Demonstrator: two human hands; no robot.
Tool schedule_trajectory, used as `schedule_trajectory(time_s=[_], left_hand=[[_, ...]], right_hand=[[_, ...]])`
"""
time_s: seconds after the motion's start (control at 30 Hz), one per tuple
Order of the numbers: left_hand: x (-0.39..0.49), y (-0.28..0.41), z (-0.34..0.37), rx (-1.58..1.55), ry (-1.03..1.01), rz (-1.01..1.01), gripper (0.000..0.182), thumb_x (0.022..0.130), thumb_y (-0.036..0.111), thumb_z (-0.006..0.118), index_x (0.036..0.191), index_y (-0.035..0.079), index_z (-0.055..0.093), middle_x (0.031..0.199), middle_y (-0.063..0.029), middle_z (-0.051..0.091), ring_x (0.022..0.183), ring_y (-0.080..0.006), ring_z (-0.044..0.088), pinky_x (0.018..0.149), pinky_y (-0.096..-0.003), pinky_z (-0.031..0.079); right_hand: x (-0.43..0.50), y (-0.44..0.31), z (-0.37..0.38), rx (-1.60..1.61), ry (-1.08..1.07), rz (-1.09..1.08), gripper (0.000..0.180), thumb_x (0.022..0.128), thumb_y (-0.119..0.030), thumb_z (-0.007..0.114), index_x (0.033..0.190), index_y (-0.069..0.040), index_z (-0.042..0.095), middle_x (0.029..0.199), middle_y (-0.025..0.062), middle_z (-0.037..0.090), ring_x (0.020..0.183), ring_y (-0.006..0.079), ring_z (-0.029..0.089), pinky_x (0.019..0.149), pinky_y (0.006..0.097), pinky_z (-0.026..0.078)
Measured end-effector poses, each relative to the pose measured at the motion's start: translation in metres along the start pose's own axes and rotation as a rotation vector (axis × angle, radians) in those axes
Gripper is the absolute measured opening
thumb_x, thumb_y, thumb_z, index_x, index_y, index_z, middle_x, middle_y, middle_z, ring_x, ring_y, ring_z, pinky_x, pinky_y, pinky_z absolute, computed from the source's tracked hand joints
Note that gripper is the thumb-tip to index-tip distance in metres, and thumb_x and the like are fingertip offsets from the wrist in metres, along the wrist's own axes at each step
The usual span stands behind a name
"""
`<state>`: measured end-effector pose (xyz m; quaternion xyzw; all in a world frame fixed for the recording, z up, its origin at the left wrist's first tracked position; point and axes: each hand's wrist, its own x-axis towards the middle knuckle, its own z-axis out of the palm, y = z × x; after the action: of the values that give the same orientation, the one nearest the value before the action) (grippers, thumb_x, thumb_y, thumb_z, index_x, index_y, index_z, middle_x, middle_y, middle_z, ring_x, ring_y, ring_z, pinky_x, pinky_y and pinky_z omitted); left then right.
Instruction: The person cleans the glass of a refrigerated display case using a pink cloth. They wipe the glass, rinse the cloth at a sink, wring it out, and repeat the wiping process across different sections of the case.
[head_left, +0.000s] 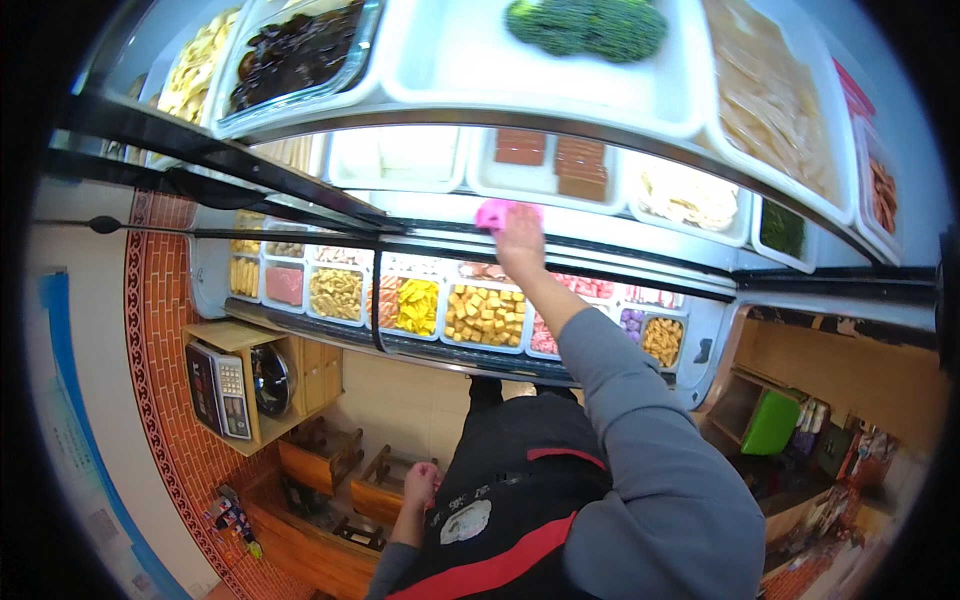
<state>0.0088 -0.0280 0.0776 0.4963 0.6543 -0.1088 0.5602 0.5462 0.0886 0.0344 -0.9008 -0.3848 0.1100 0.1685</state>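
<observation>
My right hand (521, 238) presses a pink cloth (492, 214) onto the front ledge of a shelf in a lit refrigerated display case. Just behind the cloth stand a white tray of reddish-brown blocks (520, 147) and a tray of white slabs (420, 150). To the right of that hand is a tray of pale sliced food (688, 196). My left hand (422, 484) hangs low beside my black apron (517, 480), its fingers curled, and nothing shows in it.
Broccoli (589, 28) and dark wet food (300, 52) sit on the upper shelf. Below my right arm, containers hold fried cubes (485, 316) and yellow pieces (417, 306). A weighing scale (221, 390) rests on a wooden cabinet at left, above wooden stools (322, 454).
</observation>
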Motion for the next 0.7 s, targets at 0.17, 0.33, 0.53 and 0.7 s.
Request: schedule_trajectory(time_s=[0.17, 0.33, 0.53, 0.7], left_hand=[[-0.024, -0.038, -0.019, 0.122, 0.049, -0.107, 0.013, 0.092, 0.017, 0.058, 0.091, 0.004, 0.062, 0.073, -0.0049, 0.064, 0.060, -0.0133, 0.059, 0.054, -0.0276, 0.048], [-0.045, -0.061, -0.033, 0.114, 0.062, -0.191, 0.012, 0.091, 0.016, 0.059, 0.092, 0.004, 0.063, 0.077, -0.0050, 0.065, 0.064, -0.0131, 0.060, 0.058, -0.0275, 0.050], [-0.032, -0.047, -0.039, 0.144, 0.056, -0.142, 0.011, 0.091, 0.014, 0.058, 0.092, 0.004, 0.060, 0.078, -0.0061, 0.064, 0.064, -0.0151, 0.060, 0.059, -0.0286, 0.051], [-0.004, -0.004, -0.033, -0.133, 0.066, -0.134, 0.007, 0.095, 0.007, 0.052, 0.095, 0.003, 0.058, 0.079, -0.0068, 0.065, 0.062, -0.0157, 0.061, 0.054, -0.0264, 0.049]], right_hand=[[0.071, -0.102, 0.013, 0.406, -0.302, -0.290, 0.036, 0.089, -0.021, 0.054, 0.123, -0.007, 0.058, 0.114, 0.0176, 0.065, 0.110, 0.0345, 0.059, 0.096, 0.0415, 0.045], [0.126, -0.138, 0.055, 0.725, -0.508, -0.190, 0.038, 0.089, -0.036, 0.053, 0.111, -0.007, 0.066, 0.108, 0.0227, 0.067, 0.099, 0.0401, 0.063, 0.087, 0.0409, 0.049], [0.104, -0.110, 0.043, 0.501, -0.460, -0.327, 0.029, 0.089, -0.031, 0.055, 0.107, -0.009, 0.064, 0.097, 0.0212, 0.068, 0.094, 0.0382, 0.064, 0.084, 0.0425, 0.049], [0.035, 0.006, -0.036, 0.373, -0.348, -0.257, 0.028, 0.092, -0.026, 0.055, 0.118, -0.015, 0.057, 0.089, 0.0175, 0.068, 0.079, 0.0352, 0.066, 0.076, 0.0418, 0.052]])
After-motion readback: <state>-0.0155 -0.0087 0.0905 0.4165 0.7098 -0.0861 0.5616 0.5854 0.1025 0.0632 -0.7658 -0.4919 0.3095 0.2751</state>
